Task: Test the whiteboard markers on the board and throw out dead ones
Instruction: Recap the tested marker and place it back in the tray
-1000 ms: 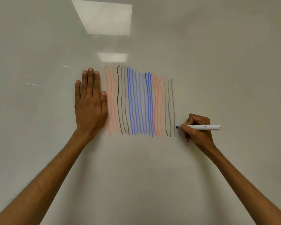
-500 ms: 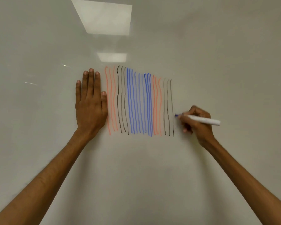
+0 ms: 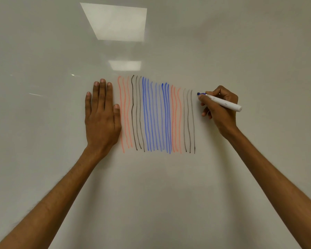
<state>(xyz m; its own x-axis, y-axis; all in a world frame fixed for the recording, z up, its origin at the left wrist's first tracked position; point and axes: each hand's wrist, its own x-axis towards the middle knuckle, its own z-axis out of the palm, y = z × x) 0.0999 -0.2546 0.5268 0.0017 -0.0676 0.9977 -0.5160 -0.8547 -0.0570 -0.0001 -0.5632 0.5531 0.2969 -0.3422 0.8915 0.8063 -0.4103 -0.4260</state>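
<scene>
Marker [image 3: 223,103] sits pinched in the right hand [image 3: 221,114], its blue tip pointing left at the board [image 3: 169,194] just right of the drawn lines [image 3: 156,115] near their tops, while the left hand [image 3: 101,121] lies flat and open left of them, holding nothing.

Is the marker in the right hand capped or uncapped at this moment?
Uncapped. The marker held by the right hand shows its bare blue tip, just right of the rightmost grey line.
</scene>
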